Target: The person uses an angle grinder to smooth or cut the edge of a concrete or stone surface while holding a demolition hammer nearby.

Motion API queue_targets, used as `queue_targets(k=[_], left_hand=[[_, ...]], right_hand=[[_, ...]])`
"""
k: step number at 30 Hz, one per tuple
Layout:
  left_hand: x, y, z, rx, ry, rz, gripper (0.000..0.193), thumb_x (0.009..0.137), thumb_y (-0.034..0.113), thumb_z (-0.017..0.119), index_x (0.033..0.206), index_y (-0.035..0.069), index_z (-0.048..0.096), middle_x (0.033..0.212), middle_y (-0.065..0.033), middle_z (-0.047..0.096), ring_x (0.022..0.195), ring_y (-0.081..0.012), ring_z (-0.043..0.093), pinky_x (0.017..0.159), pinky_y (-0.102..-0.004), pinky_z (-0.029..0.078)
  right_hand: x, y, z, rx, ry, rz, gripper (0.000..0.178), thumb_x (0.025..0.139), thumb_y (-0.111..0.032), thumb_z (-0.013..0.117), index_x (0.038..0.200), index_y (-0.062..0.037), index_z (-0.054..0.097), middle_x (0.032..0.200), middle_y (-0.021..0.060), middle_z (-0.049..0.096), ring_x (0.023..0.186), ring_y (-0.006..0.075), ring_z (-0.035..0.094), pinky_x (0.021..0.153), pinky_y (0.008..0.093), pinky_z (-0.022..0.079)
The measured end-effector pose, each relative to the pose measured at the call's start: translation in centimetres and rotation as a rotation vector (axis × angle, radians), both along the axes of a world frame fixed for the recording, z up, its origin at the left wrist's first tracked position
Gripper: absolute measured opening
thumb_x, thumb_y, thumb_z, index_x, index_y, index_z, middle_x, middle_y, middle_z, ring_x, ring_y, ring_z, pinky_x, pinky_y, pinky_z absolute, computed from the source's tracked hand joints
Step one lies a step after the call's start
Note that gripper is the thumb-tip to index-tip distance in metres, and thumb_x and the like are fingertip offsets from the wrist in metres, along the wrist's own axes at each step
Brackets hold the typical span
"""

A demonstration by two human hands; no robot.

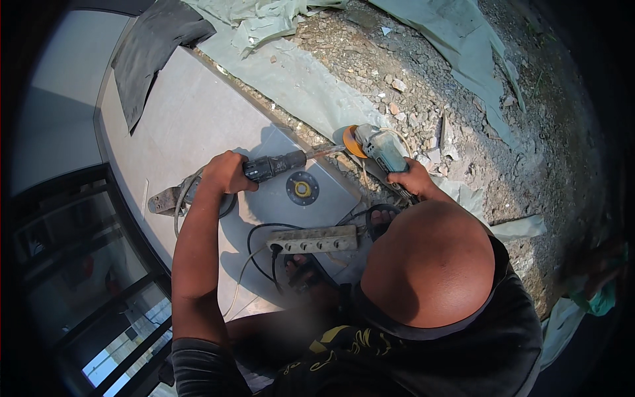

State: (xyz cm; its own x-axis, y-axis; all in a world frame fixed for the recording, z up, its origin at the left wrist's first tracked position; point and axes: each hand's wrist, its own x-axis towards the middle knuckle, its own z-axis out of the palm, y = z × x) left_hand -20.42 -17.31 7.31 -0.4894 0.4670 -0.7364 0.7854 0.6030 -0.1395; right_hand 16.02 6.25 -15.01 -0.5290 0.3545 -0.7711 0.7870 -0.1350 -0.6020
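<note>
My left hand (223,173) is closed around the black ribbed handle of a long tool (274,165); its metal shaft (325,151) reaches right to the disc of an angle grinder. My right hand (410,177) grips the grey-blue angle grinder (380,149), whose orange disc (352,140) sits at the edge of a large pale tile slab (192,112). A round dark flange with a yellow centre (302,189) lies on the slab just below the handle.
A grey power strip (314,239) with black cables lies on the slab near my sandalled feet (379,219). Another grey tool (165,198) rests left of my hand. A black sheet (152,46) lies on the slab's far end. Gravel (423,73) and pale plastic sheeting (297,73) lie beyond.
</note>
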Motion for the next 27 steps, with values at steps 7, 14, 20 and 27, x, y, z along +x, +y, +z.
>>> queue_targets(k=[7, 14, 20, 27], left_hand=[[-0.2, 0.0, -0.3, 0.015, 0.015, -0.006, 0.053, 0.059, 0.039, 0.088, 0.100, 0.007, 0.079, 0.096, -0.0181, 0.076, 0.093, -0.0357, 0.074, 0.086, -0.0430, 0.059], [-1.7, -0.1, -0.9, 0.019, -0.004, -0.090, 0.052, 0.058, 0.043, 0.088, 0.093, 0.006, 0.078, 0.091, -0.0180, 0.076, 0.089, -0.0356, 0.073, 0.084, -0.0434, 0.058], [-2.4, 0.9, -0.7, -0.005, -0.010, -0.092, 0.058, 0.053, 0.047, 0.091, 0.091, 0.006, 0.077, 0.086, -0.0191, 0.074, 0.086, -0.0365, 0.073, 0.082, -0.0435, 0.057], [-3.5, 1.6, -0.9, 0.003, -0.071, -0.014, 0.056, 0.052, 0.046, 0.093, 0.088, 0.005, 0.077, 0.080, -0.0168, 0.073, 0.079, -0.0331, 0.070, 0.077, -0.0413, 0.054]], right_hand=[[-0.1, 0.0, 0.3, 0.043, -0.010, -0.011, 0.115, 0.059, -0.044, 0.087, 0.147, 0.0156, 0.043, 0.129, 0.0297, 0.066, 0.121, 0.0326, 0.066, 0.103, 0.0343, 0.051], [1.4, -0.2, 2.0, 0.089, 0.087, -0.085, 0.086, 0.065, -0.036, 0.087, 0.134, 0.0064, 0.060, 0.110, 0.0223, 0.074, 0.105, 0.0300, 0.072, 0.096, 0.0361, 0.053], [3.4, -1.2, 2.5, 0.213, 0.152, -0.117, 0.072, 0.067, -0.029, 0.087, 0.128, 0.0017, 0.064, 0.108, 0.0213, 0.074, 0.099, 0.0297, 0.073, 0.091, 0.0374, 0.054], [3.4, -2.9, 4.0, 0.250, 0.235, -0.124, 0.066, 0.068, -0.020, 0.087, 0.126, 0.0015, 0.065, 0.098, 0.0205, 0.076, 0.091, 0.0298, 0.074, 0.086, 0.0394, 0.055]])
